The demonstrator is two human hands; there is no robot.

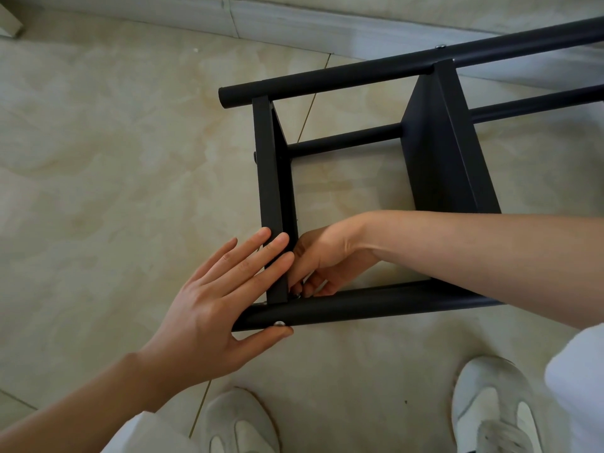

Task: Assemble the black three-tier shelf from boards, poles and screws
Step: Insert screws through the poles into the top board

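A person's bare forearms extend from pale sleeves (575,371); below, white lace-up trainers (493,410) with worn grey toes.

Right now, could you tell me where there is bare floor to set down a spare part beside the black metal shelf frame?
The beige tiled floor left of the black shelf frame lies bare up to the pale skirting board. A smaller patch shows between the near pole and the white shoes. The near corner is crowded: the left hand presses there and the right hand reaches inside.
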